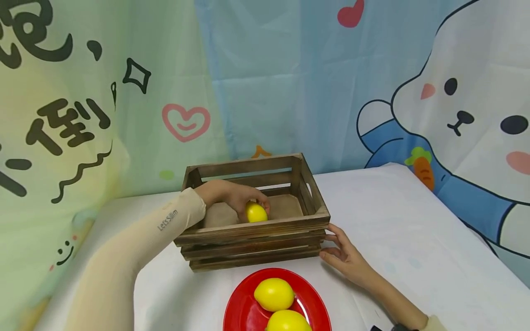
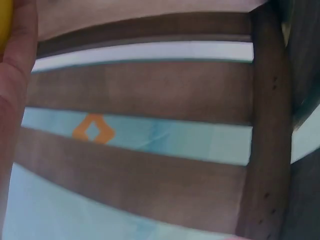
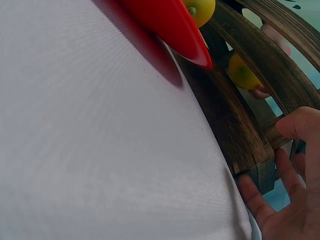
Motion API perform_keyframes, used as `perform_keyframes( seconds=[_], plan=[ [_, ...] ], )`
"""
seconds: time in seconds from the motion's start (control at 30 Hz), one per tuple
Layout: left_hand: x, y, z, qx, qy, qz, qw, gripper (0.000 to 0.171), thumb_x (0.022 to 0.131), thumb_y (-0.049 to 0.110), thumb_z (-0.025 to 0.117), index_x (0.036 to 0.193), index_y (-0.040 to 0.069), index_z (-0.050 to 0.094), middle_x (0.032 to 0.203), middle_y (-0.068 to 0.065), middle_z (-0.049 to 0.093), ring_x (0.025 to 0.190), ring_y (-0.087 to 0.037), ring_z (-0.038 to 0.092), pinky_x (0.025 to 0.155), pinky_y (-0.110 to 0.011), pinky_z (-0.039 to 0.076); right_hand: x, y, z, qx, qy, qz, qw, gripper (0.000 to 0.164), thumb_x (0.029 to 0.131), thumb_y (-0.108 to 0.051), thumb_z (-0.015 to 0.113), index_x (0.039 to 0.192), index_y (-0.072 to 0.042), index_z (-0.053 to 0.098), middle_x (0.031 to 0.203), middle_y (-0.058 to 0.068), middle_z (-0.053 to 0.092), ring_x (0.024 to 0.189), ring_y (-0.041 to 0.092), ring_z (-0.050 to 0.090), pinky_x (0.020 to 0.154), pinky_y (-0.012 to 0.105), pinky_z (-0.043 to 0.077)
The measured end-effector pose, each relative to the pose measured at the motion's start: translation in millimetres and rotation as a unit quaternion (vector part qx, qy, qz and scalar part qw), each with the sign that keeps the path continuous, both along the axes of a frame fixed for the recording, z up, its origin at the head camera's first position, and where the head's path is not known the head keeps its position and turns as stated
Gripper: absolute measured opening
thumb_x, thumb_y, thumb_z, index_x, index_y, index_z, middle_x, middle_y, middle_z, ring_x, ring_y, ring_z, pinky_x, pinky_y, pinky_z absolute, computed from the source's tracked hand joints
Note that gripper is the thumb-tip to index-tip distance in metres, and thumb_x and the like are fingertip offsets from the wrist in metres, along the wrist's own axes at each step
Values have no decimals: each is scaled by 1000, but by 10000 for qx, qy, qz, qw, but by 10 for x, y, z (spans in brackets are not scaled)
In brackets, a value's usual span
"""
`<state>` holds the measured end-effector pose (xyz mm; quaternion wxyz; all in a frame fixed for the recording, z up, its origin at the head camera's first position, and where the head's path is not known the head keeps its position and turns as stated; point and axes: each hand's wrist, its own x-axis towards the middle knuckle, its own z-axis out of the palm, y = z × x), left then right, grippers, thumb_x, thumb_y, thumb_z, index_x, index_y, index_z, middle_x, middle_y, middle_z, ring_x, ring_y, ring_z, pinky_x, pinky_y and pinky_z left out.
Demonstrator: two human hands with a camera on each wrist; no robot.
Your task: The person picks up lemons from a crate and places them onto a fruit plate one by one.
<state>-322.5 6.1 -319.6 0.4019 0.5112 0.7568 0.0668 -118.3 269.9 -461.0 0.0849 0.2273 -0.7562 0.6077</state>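
Observation:
Inside the wooden crate [image 1: 256, 236], my left hand [image 1: 244, 197] grips a yellow lemon [image 1: 256, 212], fingers curled over its top and side. In the left wrist view, only a sliver of the lemon [image 2: 5, 22] and the edge of the hand [image 2: 17, 65] appear at the left. My right hand [image 1: 341, 255] rests at the crate's front right corner, its fingers spread and lightly bent against the slats. The right wrist view shows the fingertips at the slat ends, with the held lemon [image 3: 242, 71] visible through a gap.
In front of the crate, a red plate [image 1: 244, 303] bears two lemons, one [image 1: 274, 294] behind the other [image 1: 288, 321]. White cloth [image 1: 372, 207] covers the table. A printed curtain [image 1: 265, 92] hangs close behind the crate.

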Motion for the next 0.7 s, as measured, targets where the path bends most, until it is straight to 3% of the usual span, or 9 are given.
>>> perform_keyframes(
  seconds=[0.2,0.4,0.7],
  plan=[
    [32,28,156,599,490,-167,9969,49,80,11,80,122,17,56,123,-4,48,114,-20,41,94,-33,44,-2,-20,-19,-49,94,37,9999,74,88,17,55,149,-14,29,135,-20,45,110,0,54,85,16,51],
    [64,46,382,807,995,-115,9917,49,78,20,82,120,19,56,124,-5,48,115,-22,40,94,-38,45,-27,-8,-5,115,212,-103,9997,74,87,18,57,149,-9,28,136,-22,44,112,-3,53,85,15,51],
    [206,-164,602,1350,1258,456,9818,49,78,16,81,121,22,59,122,-1,50,117,-21,42,94,-39,45,-34,-19,-1,142,220,-124,9996,75,86,18,57,150,-9,28,135,-23,45,111,-4,53,85,14,50]
  ],
)
